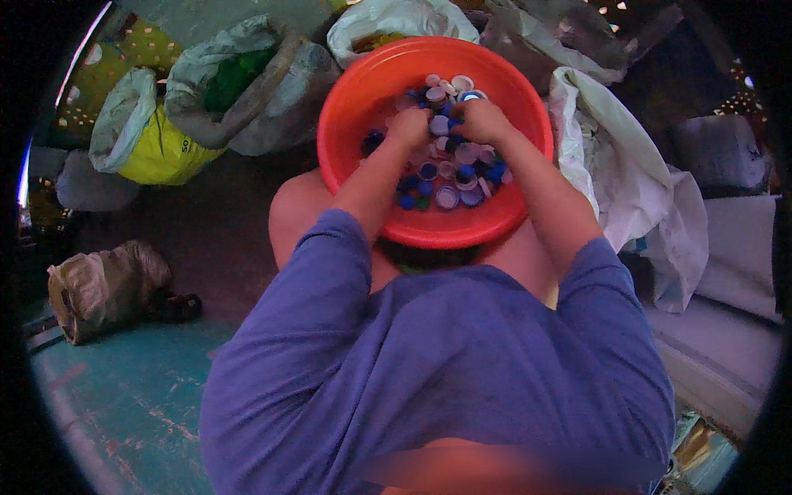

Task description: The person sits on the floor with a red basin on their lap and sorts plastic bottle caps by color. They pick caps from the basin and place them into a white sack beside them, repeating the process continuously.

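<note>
A round red plastic basin (pixel 352 86) rests at my lap, tilted a little towards me. Plastic bottle caps (pixel 447 197) lie loose across its bottom, mostly white, pale and blue, with a few dark ones and a green one. Both my hands reach down into the basin among the caps. My left hand (pixel 411 127) touches caps left of the middle, its fingertips partly hidden. Just to the right, my right hand (pixel 479 122) has its fingers bent over blue and white caps. Whether either hand grips a cap is not plain.
At the back left stand a sack of green caps (pixel 238 80) and a yellow and white sack (pixel 167 145). A white sack (pixel 402 21) rises behind the basin, another white sack (pixel 619 167) at its right. A brown wrapped bundle (pixel 105 291) lies on the worn green floor (pixel 142 396).
</note>
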A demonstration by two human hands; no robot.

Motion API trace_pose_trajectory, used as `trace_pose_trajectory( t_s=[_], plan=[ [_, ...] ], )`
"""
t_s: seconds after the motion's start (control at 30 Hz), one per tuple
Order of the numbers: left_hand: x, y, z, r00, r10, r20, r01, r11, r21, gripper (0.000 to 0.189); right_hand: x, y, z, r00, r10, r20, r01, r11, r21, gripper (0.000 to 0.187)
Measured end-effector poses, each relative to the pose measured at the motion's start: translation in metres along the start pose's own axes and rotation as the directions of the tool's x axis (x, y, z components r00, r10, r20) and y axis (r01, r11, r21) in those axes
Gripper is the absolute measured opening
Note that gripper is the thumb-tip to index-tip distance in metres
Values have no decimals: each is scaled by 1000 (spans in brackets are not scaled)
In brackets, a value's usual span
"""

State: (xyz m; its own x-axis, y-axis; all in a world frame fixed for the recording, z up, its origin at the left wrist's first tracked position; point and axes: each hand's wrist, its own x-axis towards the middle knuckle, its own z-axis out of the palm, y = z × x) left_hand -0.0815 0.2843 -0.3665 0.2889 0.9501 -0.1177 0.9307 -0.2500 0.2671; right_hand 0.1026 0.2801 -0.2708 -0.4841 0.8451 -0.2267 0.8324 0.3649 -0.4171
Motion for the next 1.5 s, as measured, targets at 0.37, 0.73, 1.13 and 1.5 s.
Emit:
trace_pose_trajectory(
  t_s=[0.37, 0.73, 1.13, 1.5],
  plan=[
    [-2, -63, -20, 854, -421, 305, 233, -215, -948, 22, 90, -21, 79, 994, -36, -107, -12, 910, -415, 25],
    [-5, 12, -5, 1000, -1, -24, -1, 997, -81, 31, 14, 16, -16, 943, 325, -73, 119, -123, 985, 26],
    [-19, 1, -66, 997, -32, -72, -33, 666, -745, 59, -3, 21, 34, 945, 188, 266, -159, -447, 880, 22],
    [-60, -15, -125, 994, -51, 94, 107, 377, -920, 66, -19, -16, 25, 988, 6, 156, -116, -640, 760, 36]
  ],
)
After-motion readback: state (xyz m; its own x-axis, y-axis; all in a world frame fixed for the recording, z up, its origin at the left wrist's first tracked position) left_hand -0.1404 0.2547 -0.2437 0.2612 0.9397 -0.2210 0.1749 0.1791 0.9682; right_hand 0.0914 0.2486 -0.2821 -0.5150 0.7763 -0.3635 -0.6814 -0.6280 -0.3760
